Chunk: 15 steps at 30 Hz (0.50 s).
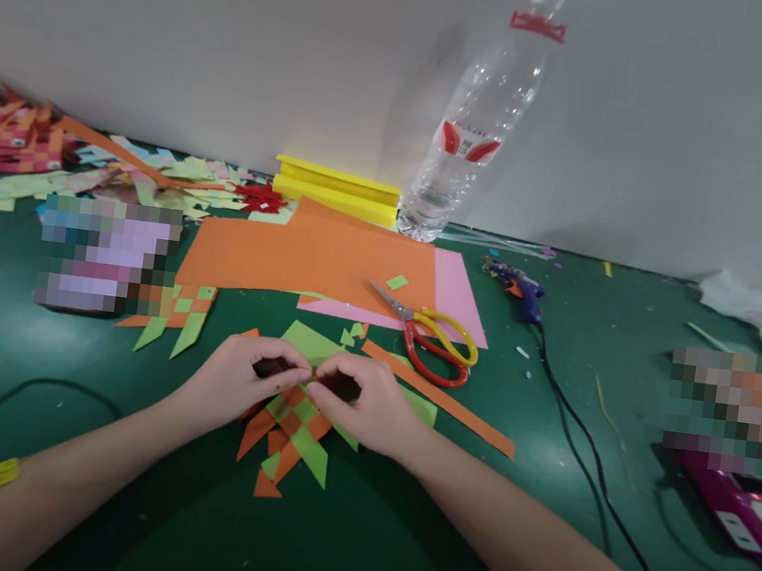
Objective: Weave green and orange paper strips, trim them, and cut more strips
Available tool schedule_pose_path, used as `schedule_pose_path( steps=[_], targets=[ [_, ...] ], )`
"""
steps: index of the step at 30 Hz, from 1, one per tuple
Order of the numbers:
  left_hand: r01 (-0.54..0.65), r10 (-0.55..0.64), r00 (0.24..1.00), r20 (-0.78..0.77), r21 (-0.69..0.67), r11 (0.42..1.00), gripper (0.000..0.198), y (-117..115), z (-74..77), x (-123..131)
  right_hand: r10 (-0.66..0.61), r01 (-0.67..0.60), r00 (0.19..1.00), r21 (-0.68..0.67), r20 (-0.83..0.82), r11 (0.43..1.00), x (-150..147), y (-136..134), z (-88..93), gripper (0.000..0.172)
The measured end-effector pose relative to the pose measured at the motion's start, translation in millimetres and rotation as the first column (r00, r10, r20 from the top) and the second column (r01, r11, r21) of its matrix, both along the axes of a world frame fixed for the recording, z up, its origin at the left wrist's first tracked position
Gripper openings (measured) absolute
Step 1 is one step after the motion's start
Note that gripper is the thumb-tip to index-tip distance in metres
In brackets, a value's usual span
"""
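My left hand [240, 384] and my right hand [373, 405] meet at the middle, thumbs and forefingers pinched close together at the top of a woven paper piece [301, 415]. The piece is a check of orange and light green strips, with cut ends fanning out toward me. What lies right between the fingertips is small and partly hidden. Light green paper [301, 338] shows behind the hands. An orange paper strip [453, 406] lies by my right hand. Scissors [440, 341] with red and yellow handles rest slightly open beyond it.
Orange sheets [253, 251] and a pink sheet [454, 285] lie behind. A tilted plastic bottle [471, 121] and folded yellow paper [336, 195] stand by the wall. A glue gun [519, 289] trails its cord at right, near a magenta power strip [735, 505]. Paper scraps [158, 179] pile at left.
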State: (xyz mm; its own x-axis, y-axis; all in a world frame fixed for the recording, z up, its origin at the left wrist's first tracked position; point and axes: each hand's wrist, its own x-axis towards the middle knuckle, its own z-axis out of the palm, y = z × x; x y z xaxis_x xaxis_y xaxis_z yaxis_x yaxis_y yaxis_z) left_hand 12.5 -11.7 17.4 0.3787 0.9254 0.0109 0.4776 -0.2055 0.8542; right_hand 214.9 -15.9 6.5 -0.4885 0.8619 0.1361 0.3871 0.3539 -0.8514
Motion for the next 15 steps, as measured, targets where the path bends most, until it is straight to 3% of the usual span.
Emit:
schedule_pose_path(
  steps=[5, 9, 15],
  targets=[
    [0.032, -0.032, 0.999, -0.011, 0.012, 0.999, 0.021, -1.1, 2.3, 0.2, 0.024, -0.026, 0.999, 0.059, 0.023, 0.998, -0.6, 0.9, -1.1, 0.012],
    [0.074, -0.073, 0.997, -0.022, 0.043, 0.996, 0.021, -2.1, 3.3, -0.2, 0.028, -0.036, 0.999, 0.188, 0.045, 0.982, -1.1, 0.1, -0.4, 0.015],
    [0.052, -0.030, 0.992, -0.121, 0.184, 0.982, 0.022, 0.6, 0.4, -3.7, -0.066, 0.039, 0.993, 0.265, 0.094, 0.964, -1.8, 0.5, -3.4, 0.019]
  ],
)
